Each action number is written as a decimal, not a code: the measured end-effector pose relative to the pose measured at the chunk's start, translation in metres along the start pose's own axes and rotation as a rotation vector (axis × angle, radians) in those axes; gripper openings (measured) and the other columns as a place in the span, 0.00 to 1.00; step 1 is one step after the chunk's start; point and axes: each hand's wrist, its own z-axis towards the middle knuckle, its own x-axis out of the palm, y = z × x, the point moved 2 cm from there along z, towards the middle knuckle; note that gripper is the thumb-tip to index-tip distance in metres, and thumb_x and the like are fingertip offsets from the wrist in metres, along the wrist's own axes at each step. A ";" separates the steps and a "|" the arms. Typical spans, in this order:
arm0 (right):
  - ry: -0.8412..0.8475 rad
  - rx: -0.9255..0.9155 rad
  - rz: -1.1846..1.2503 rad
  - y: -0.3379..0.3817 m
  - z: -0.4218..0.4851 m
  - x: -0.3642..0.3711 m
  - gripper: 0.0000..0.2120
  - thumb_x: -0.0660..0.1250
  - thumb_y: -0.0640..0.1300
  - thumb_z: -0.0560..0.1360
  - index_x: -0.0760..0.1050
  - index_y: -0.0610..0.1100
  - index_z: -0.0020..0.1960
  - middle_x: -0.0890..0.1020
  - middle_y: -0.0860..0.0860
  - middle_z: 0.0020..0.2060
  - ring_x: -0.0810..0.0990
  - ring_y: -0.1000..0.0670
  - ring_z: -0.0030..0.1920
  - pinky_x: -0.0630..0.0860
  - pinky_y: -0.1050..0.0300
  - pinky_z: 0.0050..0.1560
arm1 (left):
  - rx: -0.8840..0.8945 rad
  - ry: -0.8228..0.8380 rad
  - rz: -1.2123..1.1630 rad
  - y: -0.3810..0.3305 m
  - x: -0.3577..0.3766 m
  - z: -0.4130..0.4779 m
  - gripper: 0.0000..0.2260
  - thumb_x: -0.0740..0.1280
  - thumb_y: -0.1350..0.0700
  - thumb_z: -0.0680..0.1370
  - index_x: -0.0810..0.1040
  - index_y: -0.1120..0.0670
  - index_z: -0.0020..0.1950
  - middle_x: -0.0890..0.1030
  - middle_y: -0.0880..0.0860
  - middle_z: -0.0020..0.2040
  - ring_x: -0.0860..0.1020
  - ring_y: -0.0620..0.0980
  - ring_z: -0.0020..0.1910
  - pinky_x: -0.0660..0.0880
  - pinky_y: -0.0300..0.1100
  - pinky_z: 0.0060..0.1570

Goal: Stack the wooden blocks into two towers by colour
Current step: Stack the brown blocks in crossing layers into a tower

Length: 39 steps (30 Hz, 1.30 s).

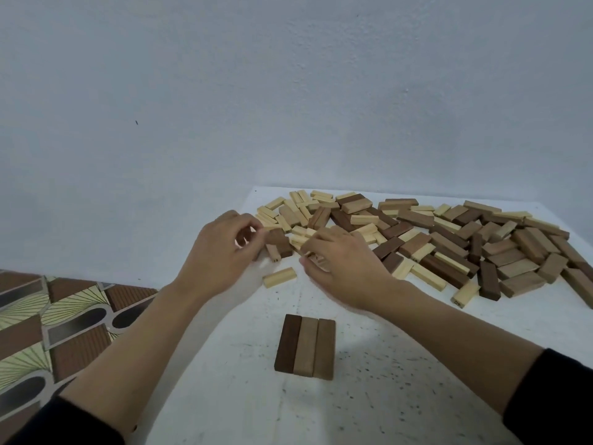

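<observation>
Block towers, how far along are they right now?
Done: three brown blocks lie side by side as one base layer. In hand: the left hand grips a brown block at the pile; what the right hand holds is unclear. Left: nearly everything; no pale tower shows.

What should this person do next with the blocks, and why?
Probably lift the brown block that the left grip seems to pinch at the pile's edge and lay it crosswise on the three brown blocks lying side by side nearer the person: that row looks like a complete first layer, with nothing on it yet.
</observation>
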 end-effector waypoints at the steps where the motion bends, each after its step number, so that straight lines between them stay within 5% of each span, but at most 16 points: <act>1: -0.010 -0.004 0.010 0.001 0.006 0.001 0.13 0.60 0.54 0.83 0.79 0.50 0.59 0.79 0.55 0.54 0.74 0.51 0.59 0.69 0.47 0.58 | -0.018 -0.053 -0.021 0.001 -0.001 0.000 0.06 0.67 0.52 0.81 0.81 0.49 0.46 0.78 0.47 0.41 0.77 0.45 0.43 0.71 0.38 0.43; 7: -0.014 0.013 0.013 0.013 0.036 0.011 0.11 0.62 0.54 0.82 0.79 0.50 0.47 0.74 0.56 0.45 0.73 0.49 0.52 0.63 0.51 0.48 | -0.055 -0.129 -0.106 0.002 0.004 -0.006 0.06 0.65 0.53 0.83 0.81 0.52 0.50 0.80 0.48 0.45 0.77 0.39 0.46 0.67 0.26 0.40; 11: 0.006 0.054 -0.012 0.016 0.043 0.015 0.12 0.65 0.58 0.79 0.77 0.51 0.42 0.71 0.57 0.47 0.72 0.49 0.57 0.64 0.48 0.53 | -0.108 -0.157 -0.156 0.004 0.005 -0.011 0.05 0.68 0.54 0.82 0.82 0.52 0.47 0.81 0.48 0.44 0.77 0.42 0.44 0.68 0.26 0.39; 15: 0.026 0.099 -0.013 0.020 0.046 0.016 0.13 0.68 0.58 0.78 0.80 0.49 0.45 0.76 0.54 0.58 0.70 0.47 0.64 0.65 0.46 0.58 | -0.115 -0.130 -0.153 0.007 0.006 -0.016 0.04 0.69 0.55 0.81 0.82 0.52 0.47 0.81 0.47 0.43 0.77 0.43 0.44 0.68 0.27 0.39; 19: 0.063 0.059 0.006 0.020 0.050 0.011 0.11 0.68 0.56 0.78 0.78 0.49 0.45 0.74 0.57 0.50 0.71 0.50 0.57 0.61 0.48 0.53 | -0.106 -0.205 -0.169 0.010 0.002 -0.015 0.05 0.67 0.55 0.82 0.81 0.53 0.48 0.81 0.48 0.44 0.77 0.41 0.45 0.68 0.28 0.39; 26: 0.133 0.046 -0.089 0.022 0.056 0.004 0.04 0.64 0.47 0.80 0.77 0.49 0.49 0.77 0.54 0.51 0.72 0.48 0.58 0.63 0.42 0.59 | -0.112 -0.158 -0.160 0.011 0.006 -0.014 0.08 0.64 0.55 0.83 0.81 0.52 0.48 0.81 0.46 0.43 0.76 0.41 0.45 0.68 0.29 0.40; 39: 0.048 0.180 0.027 0.015 0.046 -0.002 0.12 0.60 0.42 0.80 0.76 0.45 0.62 0.75 0.46 0.54 0.74 0.43 0.57 0.72 0.46 0.57 | -0.146 -0.033 -0.207 0.020 0.019 -0.014 0.08 0.64 0.52 0.83 0.81 0.47 0.47 0.82 0.46 0.45 0.78 0.42 0.49 0.72 0.37 0.45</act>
